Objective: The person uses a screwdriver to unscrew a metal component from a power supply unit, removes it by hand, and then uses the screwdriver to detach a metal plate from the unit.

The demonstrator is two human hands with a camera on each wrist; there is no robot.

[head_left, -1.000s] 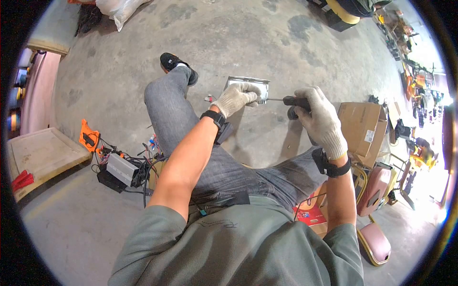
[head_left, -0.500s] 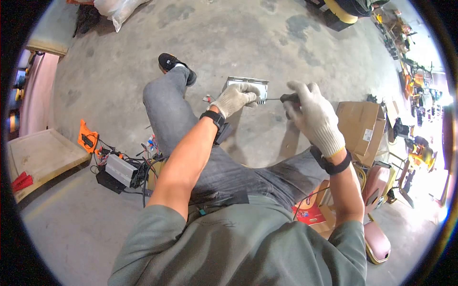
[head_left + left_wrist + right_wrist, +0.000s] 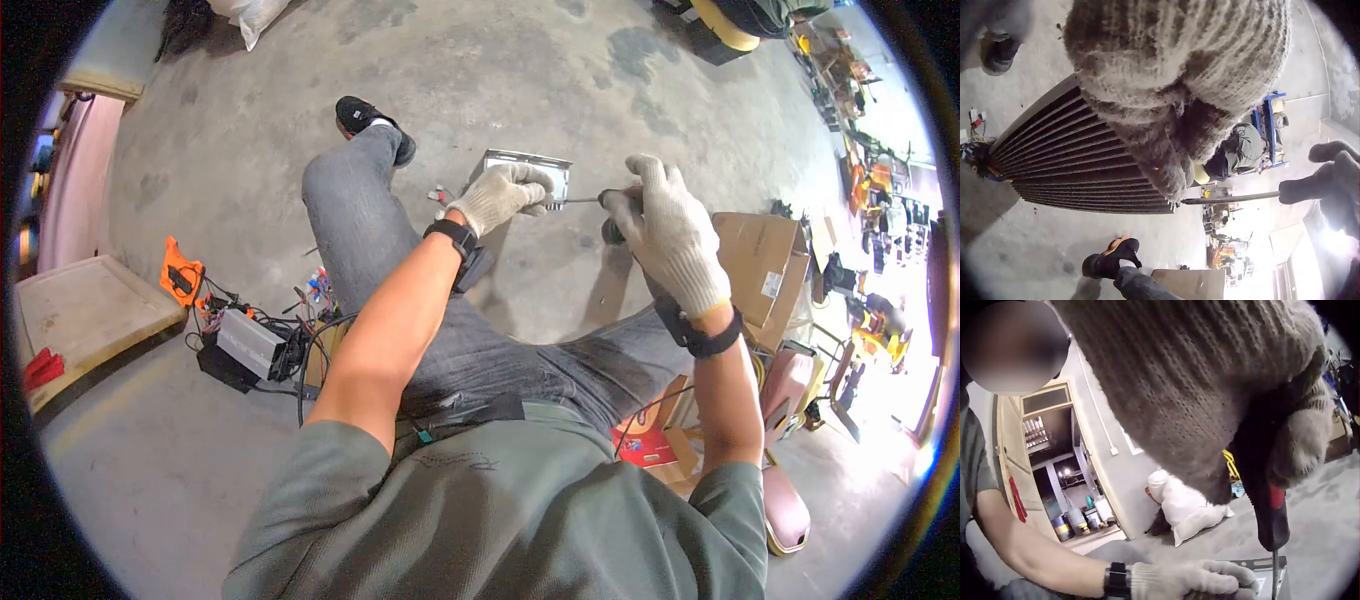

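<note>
A finned metal casing (image 3: 1085, 156) spreads beneath my gloved left hand (image 3: 505, 198), whose fingers and thumb grip its near end. In the head view part of its pale flat side (image 3: 561, 180) shows past the glove. My gloved right hand (image 3: 672, 240) holds a screwdriver by its black handle with a red patch (image 3: 1266, 515); some fingers are raised off the handle. The screwdriver's thin shaft (image 3: 1235, 199) points at the casing's end, with its tip right by the left fingertips. What sits at the tip is hidden by the glove.
Left of my leg lie a silver box (image 3: 250, 343) with tangled cables and an orange plastic part (image 3: 181, 272). A low wooden board (image 3: 95, 300) with something red on it stands farther left. Cardboard boxes (image 3: 755, 265) stand right, near a pink case (image 3: 787, 510).
The right hand's fingers have loosened and spread on the screwdriver handle, and the wrist has turned. The casing and left hand sit slightly higher and farther right in the head view.
</note>
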